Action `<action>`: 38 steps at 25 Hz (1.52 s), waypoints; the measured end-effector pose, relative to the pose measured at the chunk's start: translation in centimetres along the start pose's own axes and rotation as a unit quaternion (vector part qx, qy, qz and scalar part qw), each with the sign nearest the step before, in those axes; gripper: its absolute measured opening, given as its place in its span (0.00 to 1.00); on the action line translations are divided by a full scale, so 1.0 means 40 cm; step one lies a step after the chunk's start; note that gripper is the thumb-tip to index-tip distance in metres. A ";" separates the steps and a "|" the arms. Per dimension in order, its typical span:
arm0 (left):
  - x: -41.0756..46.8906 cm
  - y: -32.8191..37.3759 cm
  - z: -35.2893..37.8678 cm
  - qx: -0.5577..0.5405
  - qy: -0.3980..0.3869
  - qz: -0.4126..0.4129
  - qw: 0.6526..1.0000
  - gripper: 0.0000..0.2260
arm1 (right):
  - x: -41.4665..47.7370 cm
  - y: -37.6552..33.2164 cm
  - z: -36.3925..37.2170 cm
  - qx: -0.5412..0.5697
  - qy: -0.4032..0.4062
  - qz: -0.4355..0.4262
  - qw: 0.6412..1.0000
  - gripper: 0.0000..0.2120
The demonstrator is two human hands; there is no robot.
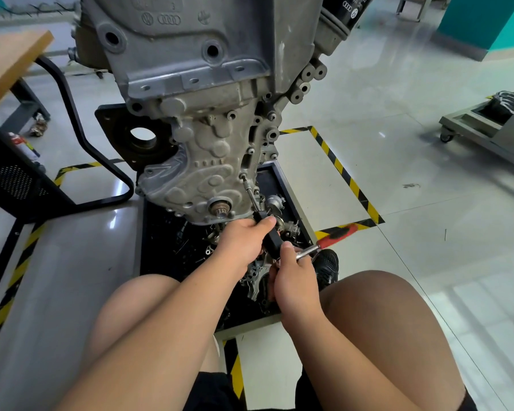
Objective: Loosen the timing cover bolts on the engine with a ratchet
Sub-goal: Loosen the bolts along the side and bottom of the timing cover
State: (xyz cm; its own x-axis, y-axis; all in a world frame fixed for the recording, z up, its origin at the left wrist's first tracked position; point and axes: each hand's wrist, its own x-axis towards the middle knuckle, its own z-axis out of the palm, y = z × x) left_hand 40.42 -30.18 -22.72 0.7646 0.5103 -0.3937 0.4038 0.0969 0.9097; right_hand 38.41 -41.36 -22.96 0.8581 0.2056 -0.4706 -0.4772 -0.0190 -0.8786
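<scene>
A grey engine stands upright, its ribbed timing cover (208, 170) facing me. A thin extension bar (250, 194) runs from a bolt (242, 175) on the cover's right edge down to a black adapter (270, 237). My left hand (242, 241) grips that black part, thumb on top. My right hand (294, 277) holds the ratchet's chrome head end; the ratchet (324, 243) has a red handle that points right and is blurred.
A black tray (282, 185) under the engine holds several loose metal parts. My knees flank the tray, with a black shoe (327, 266) beside it. Yellow-black tape marks the floor. A wooden-topped table (9, 63) stands at left, a wheeled stand (487, 126) at right.
</scene>
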 end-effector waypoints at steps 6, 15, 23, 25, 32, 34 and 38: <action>-0.008 0.006 0.001 0.053 0.052 0.040 0.996 0.16 | -0.005 0.017 -0.008 -0.230 -0.035 -0.219 0.948 0.12; 0.001 -0.005 0.003 0.067 0.013 0.029 0.997 0.15 | 0.006 -0.031 -0.009 0.235 -0.142 0.206 0.939 0.18; -0.004 -0.009 0.026 0.094 0.104 0.045 0.989 0.17 | -0.009 -0.011 -0.035 -0.202 -0.042 -0.101 0.973 0.12; -0.003 -0.005 0.021 0.125 0.110 0.045 0.985 0.18 | -0.008 -0.002 -0.046 -0.306 -0.049 -0.186 0.932 0.09; -0.017 0.010 0.022 0.049 0.016 0.003 0.999 0.16 | -0.012 -0.023 -0.014 0.128 -0.115 0.108 0.979 0.15; -0.027 0.015 0.018 -0.003 -0.001 0.000 1.000 0.11 | -0.018 -0.043 -0.011 0.268 -0.162 0.227 0.922 0.18; -0.034 0.020 0.005 -0.002 0.023 0.041 0.999 0.10 | -0.027 -0.047 -0.009 0.301 -0.204 0.251 0.897 0.18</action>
State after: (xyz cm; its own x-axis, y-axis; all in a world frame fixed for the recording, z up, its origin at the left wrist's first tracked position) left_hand 39.80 -30.98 -21.48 0.7714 0.5548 -0.3117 0.3386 0.0569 0.9392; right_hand 38.46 -41.89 -20.85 0.4248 0.6622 -0.6173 -0.9051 0.2971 -0.3042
